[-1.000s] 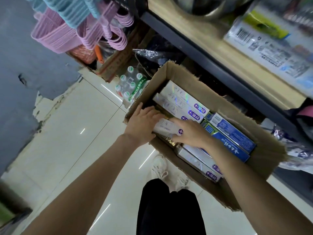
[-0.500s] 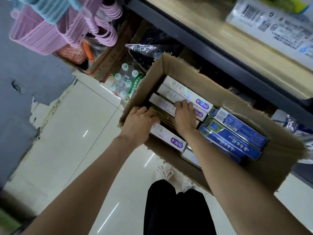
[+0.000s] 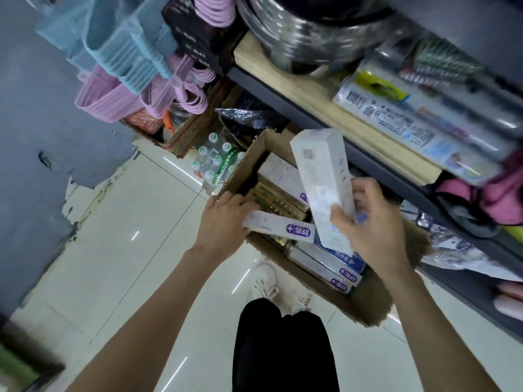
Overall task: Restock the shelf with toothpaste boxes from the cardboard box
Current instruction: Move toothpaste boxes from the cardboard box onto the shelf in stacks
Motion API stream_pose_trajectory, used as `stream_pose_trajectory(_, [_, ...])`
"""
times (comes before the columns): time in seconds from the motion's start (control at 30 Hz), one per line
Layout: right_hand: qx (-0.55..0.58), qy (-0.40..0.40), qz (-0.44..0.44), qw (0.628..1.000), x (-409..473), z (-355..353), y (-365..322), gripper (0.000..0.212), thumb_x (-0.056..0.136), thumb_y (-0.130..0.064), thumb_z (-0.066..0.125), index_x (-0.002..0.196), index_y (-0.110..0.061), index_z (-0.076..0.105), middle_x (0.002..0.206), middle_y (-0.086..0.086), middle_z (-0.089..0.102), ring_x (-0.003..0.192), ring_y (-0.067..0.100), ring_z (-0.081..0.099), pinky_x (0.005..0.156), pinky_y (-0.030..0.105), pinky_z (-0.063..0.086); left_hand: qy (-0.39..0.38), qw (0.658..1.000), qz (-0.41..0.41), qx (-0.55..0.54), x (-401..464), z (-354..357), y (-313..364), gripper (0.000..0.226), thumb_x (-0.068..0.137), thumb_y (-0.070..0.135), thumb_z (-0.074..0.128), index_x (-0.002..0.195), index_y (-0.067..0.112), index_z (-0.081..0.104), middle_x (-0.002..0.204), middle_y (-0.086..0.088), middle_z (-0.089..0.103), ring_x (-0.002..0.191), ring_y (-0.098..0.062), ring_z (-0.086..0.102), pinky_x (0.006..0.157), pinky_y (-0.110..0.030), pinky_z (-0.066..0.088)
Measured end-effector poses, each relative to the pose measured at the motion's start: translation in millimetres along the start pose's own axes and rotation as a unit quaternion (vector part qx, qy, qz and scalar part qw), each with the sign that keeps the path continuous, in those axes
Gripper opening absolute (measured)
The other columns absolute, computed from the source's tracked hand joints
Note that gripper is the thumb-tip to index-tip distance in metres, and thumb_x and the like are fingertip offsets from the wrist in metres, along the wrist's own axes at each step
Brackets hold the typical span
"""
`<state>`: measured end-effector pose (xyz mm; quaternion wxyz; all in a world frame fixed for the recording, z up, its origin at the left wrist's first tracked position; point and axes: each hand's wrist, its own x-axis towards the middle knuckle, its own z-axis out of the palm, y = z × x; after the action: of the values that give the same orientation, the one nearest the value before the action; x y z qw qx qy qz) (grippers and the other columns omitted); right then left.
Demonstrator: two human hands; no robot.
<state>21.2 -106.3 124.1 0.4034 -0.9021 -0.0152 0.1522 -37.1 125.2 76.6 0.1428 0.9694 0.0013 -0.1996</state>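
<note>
The right hand point(image 3: 376, 230) has its grip closed round the lower end of a white toothpaste box point(image 3: 321, 183), raised and tilted above the cardboard box point(image 3: 376, 304) on the floor. The left hand's point(image 3: 223, 224) grip holds a second toothpaste box point(image 3: 278, 229) at the cardboard box's near edge, beside the shelf point(image 3: 325, 108).

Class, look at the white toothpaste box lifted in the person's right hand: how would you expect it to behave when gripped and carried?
The white toothpaste box probably stays stiff: gripped at its lower end by the right hand, it stands out straight. It seems light, since one hand holds it by that end. Its flat faces should not roll, though the glossy card could be slippery.
</note>
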Motion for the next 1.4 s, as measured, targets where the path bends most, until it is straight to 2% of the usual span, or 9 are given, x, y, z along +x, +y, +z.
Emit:
stream_pose_trajectory(0.17, [0.287,0.059,0.230,0.928,-62,-80,-33,0.009,0.090,-0.029,0.054,0.084,-0.033,0.059,0.090,-0.002,0.067,0.081,0.014,0.064,0.076,0.030,0.049,0.033,0.959,-0.125,-0.251,-64,-51,33,0.039,0.078,0.027,0.074,0.115,0.024,0.062,0.104,0.005,0.064,0.095,-0.018,0.056,0.075,-0.031,0.044])
stream_pose_trajectory(0.4, [0.519,0.068,0.308,0.794,-148,-147,-89,0.035,0.090,-0.034,0.055,0.118,-0.015,0.049,0.121,0.010,0.063,0.100,0.027,0.063,0.081,0.042,0.052,-0.131,0.695,-0.180,-0.683,-128,-118,106,0.045,0.082,0.031,0.070,0.123,0.017,0.061,0.100,-0.005,0.070,0.081,-0.021,0.067,0.066,-0.034,0.051])
stream_pose_trajectory(0.53, [0.575,0.103,0.273,0.764,-193,-166,-97,0.042,0.090,-0.036,0.054,0.127,-0.017,0.046,0.125,0.011,0.062,0.113,0.033,0.060,0.096,0.051,0.046,-0.181,0.698,-0.150,-0.677,-136,-147,141,0.052,0.079,0.052,0.063,0.118,0.018,0.065,0.111,-0.006,0.070,0.104,-0.023,0.065,0.093,-0.041,0.049])
stream_pose_trajectory(0.77, [0.579,0.146,0.258,0.759,-217,-203,-98,0.028,0.092,-0.032,0.053,0.117,-0.021,0.049,0.120,0.007,0.065,0.108,0.027,0.063,0.085,0.045,0.051,-0.163,0.659,-0.012,-0.734,-152,-195,190,0.038,0.096,0.035,0.032,0.092,0.016,0.065,0.067,0.002,0.069,0.055,-0.008,0.063,0.047,-0.018,0.049])
stream_pose_trajectory(0.87, [0.622,0.135,0.259,0.726,-212,-224,-92,0.050,0.081,-0.032,0.064,0.126,-0.017,0.046,0.112,0.007,0.069,0.096,0.024,0.068,0.072,0.039,0.055,-0.113,0.672,0.032,-0.731,-154,-202,206,0.031,0.082,0.042,0.064,0.097,0.015,0.058,0.080,0.005,0.072,0.069,-0.008,0.067,0.058,-0.020,0.053])
stream_pose_trajectory(0.97, [0.581,0.150,0.279,0.749,-199,-243,-81,0.055,0.080,-0.027,0.070,0.128,-0.016,0.046,0.094,0.006,0.068,0.080,0.021,0.066,0.075,0.040,0.055,-0.146,0.696,-0.018,-0.703,-149,-199,227,0.075,0.060,0.043,0.083,0.123,0.017,0.052,0.099,-0.002,0.073,0.088,-0.015,0.070,0.070,-0.029,0.055])
stream_pose_trajectory(1.1, [0.547,0.135,0.277,0.778,-179,-276,-54,0.029,0.082,-0.035,0.069,0.101,-0.017,0.057,0.066,-0.002,0.061,0.054,0.009,0.059,0.058,0.023,0.051,-0.136,0.717,-0.051,-0.682,-143,-184,274,0.044,0.082,0.029,0.060,0.125,0.022,0.051,0.098,0.001,0.073,0.093,-0.017,0.069,0.076,-0.032,0.054])
stream_pose_trajectory(1.3, [0.479,0.129,0.257,0.829,-170,-349,-1,0.049,0.080,-0.050,0.067,0.112,-0.013,0.063,0.103,0.002,0.072,0.099,0.020,0.066,0.093,0.037,0.049,-0.042,0.706,-0.109,-0.699,-140,-166,353,0.067,0.070,0.040,0.063,0.133,0.021,0.049,0.118,-0.007,0.066,0.108,-0.026,0.064,0.090,-0.044,0.052])
stream_pose_trajectory(1.4, [0.499,0.127,0.252,0.819,-164,-381,20,0.040,0.085,-0.045,0.063,0.105,-0.011,0.063,0.096,0.003,0.072,0.091,0.015,0.067,0.082,0.032,0.055,0.003,0.692,-0.129,-0.711,-142,-158,378,0.069,0.069,0.043,0.063,0.133,0.023,0.047,0.120,-0.007,0.064,0.108,-0.028,0.063,0.096,-0.051,0.048])
